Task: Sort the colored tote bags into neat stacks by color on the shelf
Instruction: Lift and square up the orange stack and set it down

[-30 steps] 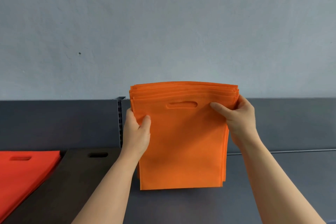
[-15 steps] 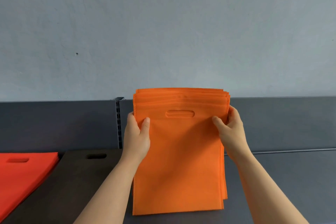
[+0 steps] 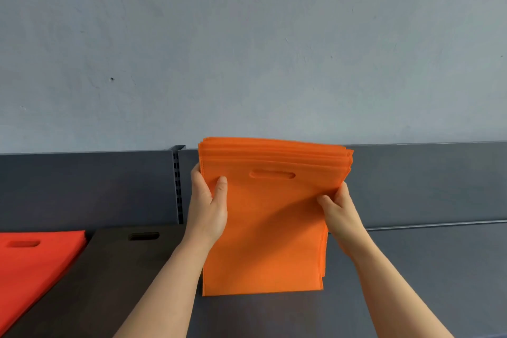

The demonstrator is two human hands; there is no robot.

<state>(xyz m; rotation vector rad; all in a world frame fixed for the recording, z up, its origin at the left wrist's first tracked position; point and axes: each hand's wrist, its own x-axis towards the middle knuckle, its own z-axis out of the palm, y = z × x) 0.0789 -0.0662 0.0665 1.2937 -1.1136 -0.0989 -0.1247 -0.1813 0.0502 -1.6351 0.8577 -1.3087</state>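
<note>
Orange non-woven tote bags (image 3: pixel 263 228), a flat bundle upright on the dark grey shelf (image 3: pixel 425 282), pinched at both side edges by left hand (image 3: pixel 205 217) and right hand (image 3: pixel 340 214), fingers (image 3: pixel 195 175) curled round it. Staggered top edges may fan further; a slack grip would likely tip it onto the flat brown tote stack (image 3: pixel 109 269).
</note>
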